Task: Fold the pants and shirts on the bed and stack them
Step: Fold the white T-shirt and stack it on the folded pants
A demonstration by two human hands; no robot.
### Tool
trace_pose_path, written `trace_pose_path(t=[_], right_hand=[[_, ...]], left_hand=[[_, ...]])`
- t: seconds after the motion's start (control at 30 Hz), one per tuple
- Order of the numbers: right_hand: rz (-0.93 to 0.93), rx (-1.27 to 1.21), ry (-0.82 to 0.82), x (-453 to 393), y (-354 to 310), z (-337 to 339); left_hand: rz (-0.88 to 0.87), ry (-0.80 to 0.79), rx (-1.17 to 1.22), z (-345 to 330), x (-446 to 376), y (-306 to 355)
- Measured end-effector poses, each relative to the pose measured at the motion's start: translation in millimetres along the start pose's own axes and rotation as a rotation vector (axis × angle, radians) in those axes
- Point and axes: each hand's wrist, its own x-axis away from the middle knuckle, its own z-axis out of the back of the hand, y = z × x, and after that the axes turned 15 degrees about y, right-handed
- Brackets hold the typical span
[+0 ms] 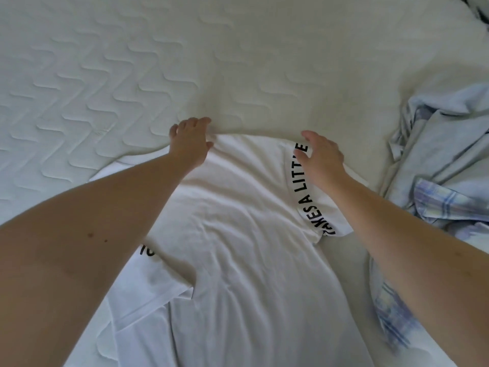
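The white cotton T-shirt with black printed lettering (238,229) lies spread across the middle of the bed, its length running from the bottom edge of the view up to a far edge near the centre. Its right side is folded inward, so that a strip of curved black letters faces up along the fold; a second fragment of black print shows by your left forearm. The fabric is lightly creased.

Your left hand (191,144) rests on the far left corner of the shirt, fingers extended over the edge and reaching onto the mattress; it lies flat and grips nothing. Your right hand (321,157) is at the far end of the folded right strip, fingers spread and relaxed over the lettering; whether it touches the cloth cannot be told, and nothing is held.

The shirt lies on a pale quilted mattress cover with a stitched wavy pattern (105,75). To the right of the shirt, near but apart from it, is a crumpled heap of light blue and blue-checked garments (444,165), continuing down beneath your right forearm.
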Motion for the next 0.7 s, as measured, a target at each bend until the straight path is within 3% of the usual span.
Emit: trace_pose_path(t=[0.2, 0.3, 0.4, 0.5, 0.6, 0.7], right_hand=[[0.022, 0.128, -0.075, -30.5, -21.8, -30.9], [0.042, 0.117, -0.022, -37.4, -20.4, -36.4], [0.026, -0.018, 0.050, -40.4, -14.8, -35.0], [0.123, 0.058, 0.097, -40.4, -10.9, -37.1], [0.224, 0.183, 0.131, -38.5, -12.0, -39.9], [0.208, 0.233, 0.156, -37.1, -10.6, -39.1]], left_hand=[[0.087, -0.219, -0.042, 3.9, -32.3, -7.4], [0.063, -0.243, 0.120, 6.4, -41.8, -13.1], [0.063, -0.198, 0.255, 8.0, -48.5, -23.4], [0.080, -0.113, 0.282, 0.3, -49.5, -23.7], [0.073, -0.049, 0.224, -13.0, -40.7, -16.0], [0.010, 0.043, 0.090, -21.1, -28.0, -12.2]])
